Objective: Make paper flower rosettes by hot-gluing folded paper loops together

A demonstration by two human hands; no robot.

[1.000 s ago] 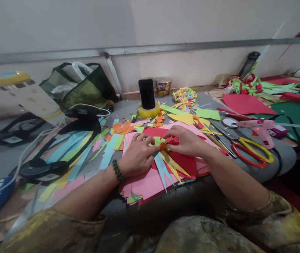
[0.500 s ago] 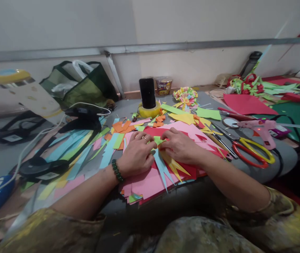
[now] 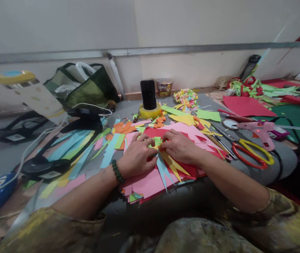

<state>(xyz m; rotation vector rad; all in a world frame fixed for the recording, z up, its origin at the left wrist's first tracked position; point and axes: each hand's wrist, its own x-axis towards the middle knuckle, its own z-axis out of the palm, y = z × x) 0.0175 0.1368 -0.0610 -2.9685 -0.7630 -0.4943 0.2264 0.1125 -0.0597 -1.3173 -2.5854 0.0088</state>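
In the head view, the right hand [image 3: 181, 147] has come in towards the left hand [image 3: 140, 153] since the earliest frame; the small red and orange pieces that showed beside its fingers then are out of sight, perhaps under it. Since the last frame almost nothing has shifted. The left hand has stayed nearly put. It seems, for the work in hand, that both hands now bear on one spot.

That spot, at the centre of the frame, is a small green piece [image 3: 157, 141] at the top of a notched blue strip [image 3: 162, 170] and a yellow strip [image 3: 175, 167], which fan out towards the bottom. All lie over a red sheet [image 3: 153, 133] and pink sheets [image 3: 141, 182].

Both hands are curled, fingertips bunched at the green piece; I cannot tell whether either pinches it or only presses. At right lie scissors [image 3: 234, 142] and a glue gun [image 3: 265, 131].
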